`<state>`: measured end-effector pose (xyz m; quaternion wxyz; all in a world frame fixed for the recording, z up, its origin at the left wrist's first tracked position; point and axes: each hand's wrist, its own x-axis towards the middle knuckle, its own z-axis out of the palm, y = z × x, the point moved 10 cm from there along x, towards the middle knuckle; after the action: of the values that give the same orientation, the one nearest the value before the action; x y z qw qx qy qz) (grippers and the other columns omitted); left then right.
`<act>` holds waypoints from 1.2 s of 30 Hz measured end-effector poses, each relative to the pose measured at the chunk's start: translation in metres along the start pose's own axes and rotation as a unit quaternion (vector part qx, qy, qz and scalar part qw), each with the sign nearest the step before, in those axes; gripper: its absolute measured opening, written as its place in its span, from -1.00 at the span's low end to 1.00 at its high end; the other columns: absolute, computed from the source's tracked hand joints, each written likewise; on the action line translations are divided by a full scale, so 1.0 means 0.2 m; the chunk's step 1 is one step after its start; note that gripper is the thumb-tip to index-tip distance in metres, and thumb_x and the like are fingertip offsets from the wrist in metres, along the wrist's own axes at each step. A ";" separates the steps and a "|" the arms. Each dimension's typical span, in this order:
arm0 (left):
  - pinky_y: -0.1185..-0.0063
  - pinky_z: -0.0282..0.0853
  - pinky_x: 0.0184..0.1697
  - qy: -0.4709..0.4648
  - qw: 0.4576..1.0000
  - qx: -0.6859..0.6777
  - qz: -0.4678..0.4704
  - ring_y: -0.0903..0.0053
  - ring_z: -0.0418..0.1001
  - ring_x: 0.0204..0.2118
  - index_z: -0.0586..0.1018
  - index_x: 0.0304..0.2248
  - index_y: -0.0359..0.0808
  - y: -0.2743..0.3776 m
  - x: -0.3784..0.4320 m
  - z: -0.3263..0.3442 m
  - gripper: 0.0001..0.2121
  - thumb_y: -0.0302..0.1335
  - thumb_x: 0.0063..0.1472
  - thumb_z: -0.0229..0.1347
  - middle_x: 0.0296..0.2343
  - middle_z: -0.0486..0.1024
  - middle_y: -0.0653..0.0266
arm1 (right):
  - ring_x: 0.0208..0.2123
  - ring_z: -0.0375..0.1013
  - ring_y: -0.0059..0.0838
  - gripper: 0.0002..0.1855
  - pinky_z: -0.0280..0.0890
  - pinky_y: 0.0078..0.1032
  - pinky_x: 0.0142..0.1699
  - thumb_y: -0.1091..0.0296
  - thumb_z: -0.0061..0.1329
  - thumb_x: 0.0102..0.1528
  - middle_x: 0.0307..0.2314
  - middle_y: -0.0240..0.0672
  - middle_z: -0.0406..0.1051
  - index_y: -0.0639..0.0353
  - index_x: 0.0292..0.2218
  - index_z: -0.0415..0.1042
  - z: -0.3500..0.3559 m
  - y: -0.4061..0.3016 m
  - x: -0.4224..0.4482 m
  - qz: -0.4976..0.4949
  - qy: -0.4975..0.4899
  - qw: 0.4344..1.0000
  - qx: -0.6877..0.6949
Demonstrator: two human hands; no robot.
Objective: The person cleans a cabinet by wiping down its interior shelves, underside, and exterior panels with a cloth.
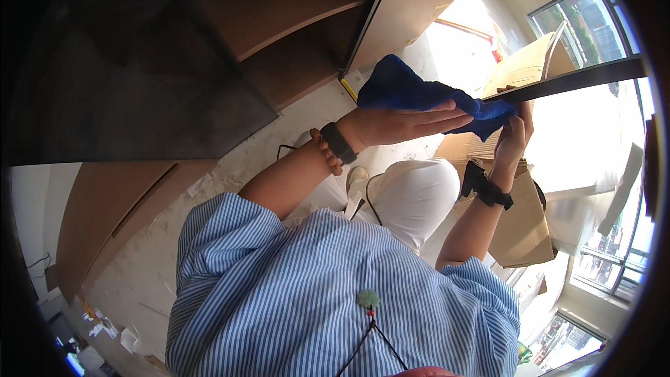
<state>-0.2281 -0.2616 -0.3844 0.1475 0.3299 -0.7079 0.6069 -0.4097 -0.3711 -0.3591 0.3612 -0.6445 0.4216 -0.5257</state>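
Observation:
A crumpled dark blue cloth (398,86) stretches from over my left hand to the near end of a dark, narrow bar or panel edge (576,77). My left hand (405,123) lies along the cloth's underside with its fingers nearly straight, pointing at the bar's end; the thumb is hidden by the cloth. My right hand (515,133) is curled around that same end, and fingertips show on the bar's far side. There the cloth's tip touches the right fingers. Whether the bar belongs to a door or a loose frame, I cannot tell.
A brown cabinet with shelves (298,26) stands ahead, and a dark panel (131,78) juts out at left. Opened cardboard (523,220) lies below my right forearm. Windows (581,26) line the right side. Scraps (102,324) litter the dusty floor (146,256) at lower left.

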 end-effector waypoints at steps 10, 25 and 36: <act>0.47 0.08 0.17 -0.113 0.738 -0.656 -0.115 0.55 0.32 -0.09 0.45 -0.11 -0.12 -0.06 -0.16 0.00 -0.51 -0.09 0.00 0.23 -0.15 0.40 0.39 | -0.44 0.36 -0.60 -0.66 0.22 -0.72 -0.33 0.64 0.02 -0.07 -0.45 -0.32 0.41 0.53 -0.19 0.42 0.34 -0.27 -0.17 -0.021 -0.202 0.979 -0.022; 0.33 0.28 -0.01 -0.006 0.851 -0.398 -0.342 0.31 0.39 -0.14 0.40 -0.04 -0.14 -0.53 -0.88 -0.14 -0.53 -0.38 0.01 0.19 -0.22 0.45 0.27 | -0.53 0.42 -0.32 -0.74 0.29 -0.60 -0.42 0.69 0.10 -0.21 -0.51 -0.18 0.39 0.38 -0.37 0.40 1.45 -0.64 -0.26 -0.199 -0.374 0.905 -0.021; 0.32 0.31 -0.05 -0.158 0.878 -0.179 -0.415 0.33 0.37 -0.19 0.47 -0.24 -0.07 -0.63 -1.03 -0.19 -0.74 -0.39 0.01 0.13 -0.26 0.42 0.25 | -0.49 0.42 -0.18 -0.73 0.32 -0.48 -0.38 0.63 0.11 -0.16 -0.47 -0.16 0.39 0.34 -0.33 0.40 1.56 -0.65 -0.22 -0.254 -0.408 0.877 0.014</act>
<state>-0.0032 -0.1711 -0.4053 0.3283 0.6532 -0.6163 0.2928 -0.0856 -0.2748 -0.3158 0.3639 -0.8817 0.0515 -0.2959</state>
